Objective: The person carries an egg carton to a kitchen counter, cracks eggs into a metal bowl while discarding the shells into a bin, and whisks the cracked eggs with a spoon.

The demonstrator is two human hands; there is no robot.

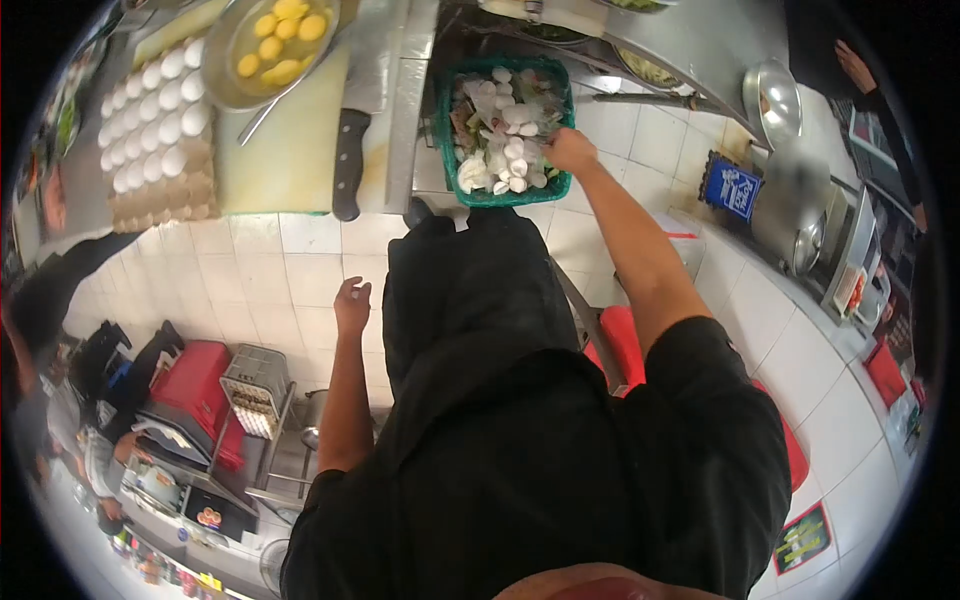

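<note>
My right hand (571,152) is over the right rim of a green basket (508,199), fingers drawn together at its inner edge. What they hold, if anything, is hidden. Eggshells (514,152), clear plastic and scraps fill the basket. Hanging low beside my leg, my left hand (352,306) has loosely bent, parted fingers and nothing in it. On the counter, white eggs (172,160) sit in a cardboard tray (165,205). A metal bowl (222,75) beside them contains several yolks (285,35) in clear egg white.
A black-handled knife (348,165) lies near the edge of a cutting board (285,175). Metal shelving (690,50) with a steel bowl (772,103) stands to the right. Other people work at the left, and another person's hand (855,68) shows at upper right.
</note>
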